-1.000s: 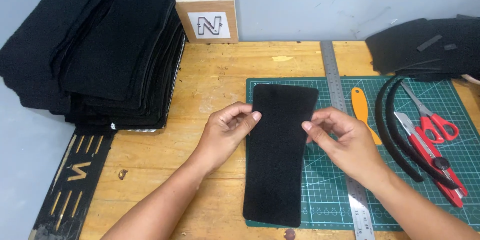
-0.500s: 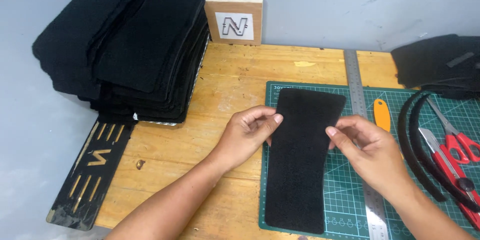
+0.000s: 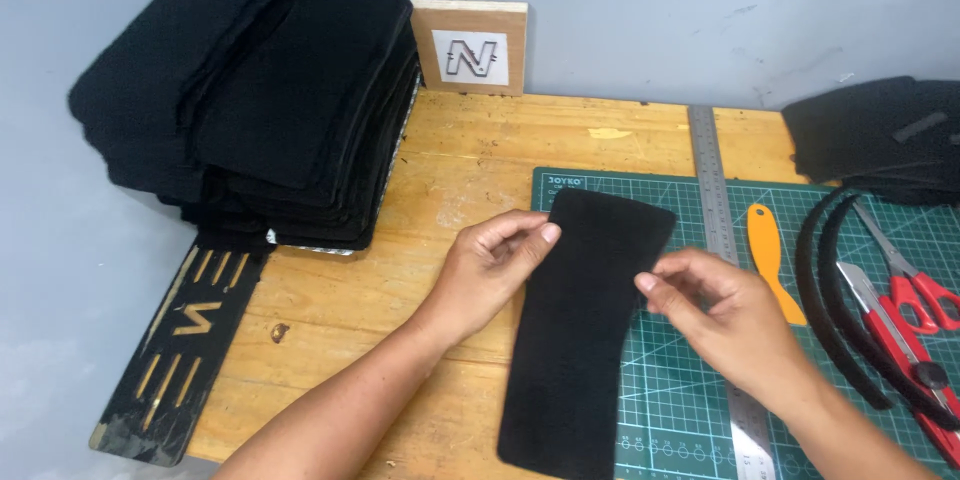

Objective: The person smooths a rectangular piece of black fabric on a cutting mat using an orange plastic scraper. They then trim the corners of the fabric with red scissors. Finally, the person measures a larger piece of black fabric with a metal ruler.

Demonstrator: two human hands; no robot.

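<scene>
**Black felt strip pinched at both edges**

Black, soft-looking material: a long felt strip (image 3: pixel 585 325) lies lengthwise, partly on the green cutting mat (image 3: pixel 690 395) and partly on the wooden desk (image 3: pixel 400 310). The left hand (image 3: pixel 490 265) has its fingers (image 3: pixel 535 232) closed in a pinch on the strip's left edge near the top. The right hand (image 3: pixel 725 315) pinches the right edge the same way, fingers (image 3: pixel 655 282) drawn nearly together on the fabric.

At the desk's near left corner a black stencil board (image 3: pixel 180 340) with gold slots hangs over the edge. Right of the hands a steel ruler (image 3: pixel 718 240) runs up the mat, then an orange scraper (image 3: pixel 770 255), curved black bands (image 3: pixel 830 300) and red scissors (image 3: pixel 915 285).

Further back, a tall stack of black pieces (image 3: pixel 270 100) fills the left; another dark pile (image 3: pixel 885 135) sits far right. Against the wall leans a small square wooden sign (image 3: pixel 470 45) with a white label.
</scene>
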